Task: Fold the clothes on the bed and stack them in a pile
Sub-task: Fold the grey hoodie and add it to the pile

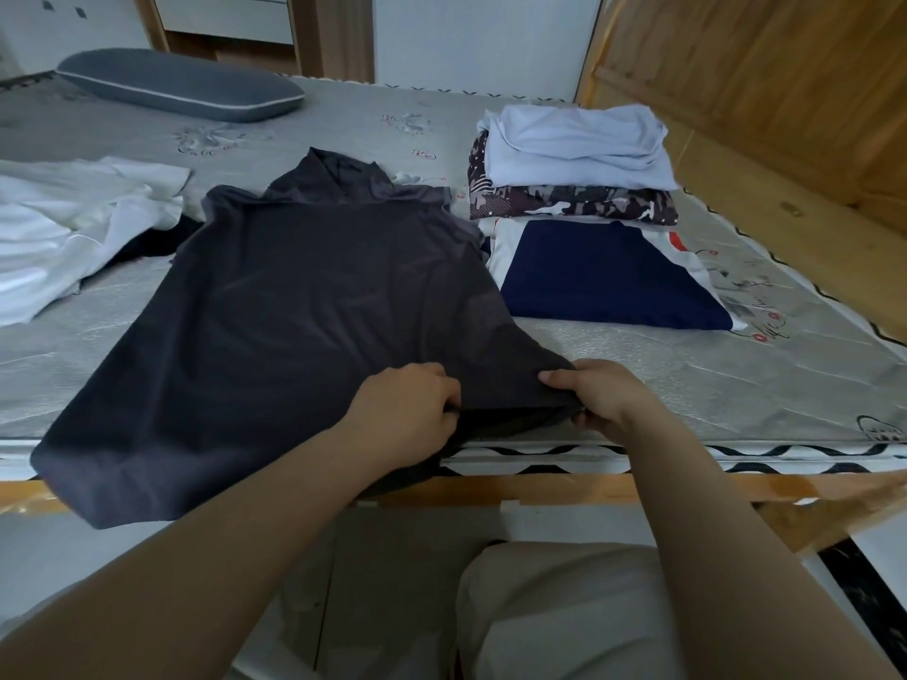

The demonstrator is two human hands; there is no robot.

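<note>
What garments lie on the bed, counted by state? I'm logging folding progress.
Folded, stacked: 3 – pale blue top, camouflage-print garment, navy-and-white garment.
Being folded: 1 – dark grey T-shirt.
Unfolded: 1 – crumpled white garment.
Total: 5

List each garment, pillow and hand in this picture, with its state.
dark grey shirt: spread flat, unfolded
left hand: grips shirt hem
right hand: pinches shirt hem
pale blue garment: folded, tops pile
patterned garment: folded, beneath
white clothes: crumpled
pillow: lying flat

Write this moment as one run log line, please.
step: folding | hands: left hand, right hand grip dark grey shirt hem | pile: started
</note>
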